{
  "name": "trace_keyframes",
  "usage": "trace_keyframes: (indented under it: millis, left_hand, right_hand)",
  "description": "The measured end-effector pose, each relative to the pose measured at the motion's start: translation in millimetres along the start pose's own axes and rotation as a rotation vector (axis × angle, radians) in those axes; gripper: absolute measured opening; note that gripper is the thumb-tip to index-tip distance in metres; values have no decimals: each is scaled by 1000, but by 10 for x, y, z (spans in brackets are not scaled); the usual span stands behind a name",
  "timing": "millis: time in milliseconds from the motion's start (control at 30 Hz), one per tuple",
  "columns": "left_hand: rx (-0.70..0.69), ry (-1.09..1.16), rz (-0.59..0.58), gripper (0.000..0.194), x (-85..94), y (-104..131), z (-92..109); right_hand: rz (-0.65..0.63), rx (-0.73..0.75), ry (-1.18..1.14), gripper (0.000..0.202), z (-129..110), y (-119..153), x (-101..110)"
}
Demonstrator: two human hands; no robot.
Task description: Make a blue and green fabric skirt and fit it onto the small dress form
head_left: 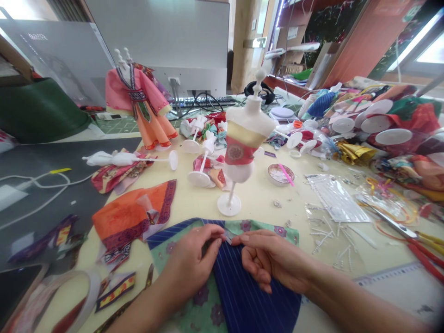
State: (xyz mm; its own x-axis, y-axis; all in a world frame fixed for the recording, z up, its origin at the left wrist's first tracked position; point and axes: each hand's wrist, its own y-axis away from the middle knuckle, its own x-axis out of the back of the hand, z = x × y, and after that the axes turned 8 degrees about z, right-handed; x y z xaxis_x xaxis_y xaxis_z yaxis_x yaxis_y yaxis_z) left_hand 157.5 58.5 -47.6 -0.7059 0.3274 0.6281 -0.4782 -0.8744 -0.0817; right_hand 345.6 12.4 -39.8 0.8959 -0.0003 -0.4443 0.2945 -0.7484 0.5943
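Green floral fabric with dark blue striped panels (243, 286) lies across the near edge of the table. Over its upper middle, my left hand (199, 254) pinches a small, pale, translucent piece between thumb and fingers. My right hand (268, 256) is just to the right, its index finger extended to touch the end of that piece and its other fingers loosely curled over the blue cloth. Behind the hands stands a white mannequin (240, 171) on a round base, with a gold and red wrap round its torso.
Orange fabric (121, 215) and a tape roll (93, 289) lie at the left. A small bowl (274, 182) with a pink stick sits beyond my right hand. Scissors (404, 229) and a ruler (391, 275) are at the right. A dressed figure (138, 106) stands at the back left.
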Motion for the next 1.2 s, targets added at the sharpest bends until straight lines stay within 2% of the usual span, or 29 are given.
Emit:
trace_keyframes:
  millis: [600,1200]
  left_hand:
    - [-29,-12,13,16,-23,19,-18]
    - [-104,-81,27,15,-19,23,-11]
  right_hand:
    - [-8,-19,9,30,-10,-1,24]
    - [-25,-50,-24,27,-30,-11,64]
